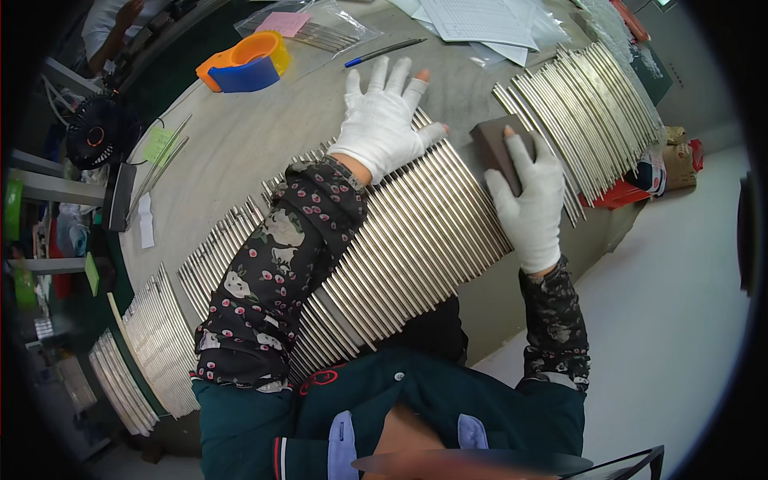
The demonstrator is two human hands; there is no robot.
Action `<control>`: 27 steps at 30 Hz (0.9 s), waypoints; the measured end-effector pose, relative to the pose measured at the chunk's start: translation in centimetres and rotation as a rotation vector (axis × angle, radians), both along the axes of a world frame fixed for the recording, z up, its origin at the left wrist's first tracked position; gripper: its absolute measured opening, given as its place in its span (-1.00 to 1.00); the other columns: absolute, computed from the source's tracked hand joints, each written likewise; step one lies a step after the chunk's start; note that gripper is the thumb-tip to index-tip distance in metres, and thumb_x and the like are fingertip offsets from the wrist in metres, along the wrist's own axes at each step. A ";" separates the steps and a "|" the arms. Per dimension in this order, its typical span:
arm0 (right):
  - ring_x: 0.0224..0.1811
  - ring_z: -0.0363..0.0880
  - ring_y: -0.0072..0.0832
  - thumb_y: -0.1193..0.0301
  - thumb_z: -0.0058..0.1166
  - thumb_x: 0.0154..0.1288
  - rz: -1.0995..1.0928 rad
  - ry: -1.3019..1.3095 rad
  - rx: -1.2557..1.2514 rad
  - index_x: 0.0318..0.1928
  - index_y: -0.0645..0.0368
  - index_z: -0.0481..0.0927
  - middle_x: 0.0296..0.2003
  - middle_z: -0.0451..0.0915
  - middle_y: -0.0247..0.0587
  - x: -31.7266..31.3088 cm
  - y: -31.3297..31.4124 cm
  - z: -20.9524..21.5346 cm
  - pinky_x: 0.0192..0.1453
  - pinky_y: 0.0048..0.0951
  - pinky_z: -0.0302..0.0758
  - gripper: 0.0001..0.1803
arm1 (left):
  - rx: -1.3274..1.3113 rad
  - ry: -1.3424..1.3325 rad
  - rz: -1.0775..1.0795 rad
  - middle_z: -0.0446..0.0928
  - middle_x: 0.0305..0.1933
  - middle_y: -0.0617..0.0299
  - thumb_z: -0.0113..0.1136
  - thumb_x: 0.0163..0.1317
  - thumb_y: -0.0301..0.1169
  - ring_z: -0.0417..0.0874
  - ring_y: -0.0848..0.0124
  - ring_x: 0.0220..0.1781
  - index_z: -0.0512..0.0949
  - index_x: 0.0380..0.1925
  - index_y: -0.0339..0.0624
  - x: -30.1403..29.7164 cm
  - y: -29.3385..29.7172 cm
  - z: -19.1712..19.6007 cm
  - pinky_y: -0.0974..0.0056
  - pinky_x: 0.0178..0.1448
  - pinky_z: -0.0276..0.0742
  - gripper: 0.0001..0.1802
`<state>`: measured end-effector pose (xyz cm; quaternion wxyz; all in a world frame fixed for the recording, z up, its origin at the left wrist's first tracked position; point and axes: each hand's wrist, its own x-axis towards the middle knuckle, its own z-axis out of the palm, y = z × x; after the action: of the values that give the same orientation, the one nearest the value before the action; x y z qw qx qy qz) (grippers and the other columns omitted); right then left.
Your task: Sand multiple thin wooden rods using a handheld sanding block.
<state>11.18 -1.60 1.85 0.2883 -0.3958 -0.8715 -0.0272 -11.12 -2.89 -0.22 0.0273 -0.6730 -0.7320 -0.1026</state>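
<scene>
Left hand [384, 120] flat on shiny metal rods [416, 240]; right hand [530, 200] grips brown block [496, 146]

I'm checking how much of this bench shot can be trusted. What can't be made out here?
- Head view: rods under the left hand and sleeve are hidden.
- The block's underside and far end are covered by the right hand.
- Sheets cut off by the top edge.
- Rod stacks at lower left blur into the dark rim.
</scene>
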 end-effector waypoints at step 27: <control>-0.13 0.46 -0.08 0.29 0.19 -0.01 0.090 -0.219 -0.035 -0.02 0.07 0.60 -0.06 0.45 0.14 -1.5 -2.4 1.9 -0.15 -0.13 0.40 -0.54 | -0.041 0.034 -0.140 0.21 0.42 0.07 -0.11 0.28 0.17 0.13 0.04 0.47 0.35 0.29 0.10 0.6 -0.1 0.0 -0.27 0.43 -0.03 -0.33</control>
<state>9.67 -4.04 3.79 0.1855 -0.3562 -0.9149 -0.0420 -10.55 -3.01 -0.24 0.0187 -0.7245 -0.6846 -0.0779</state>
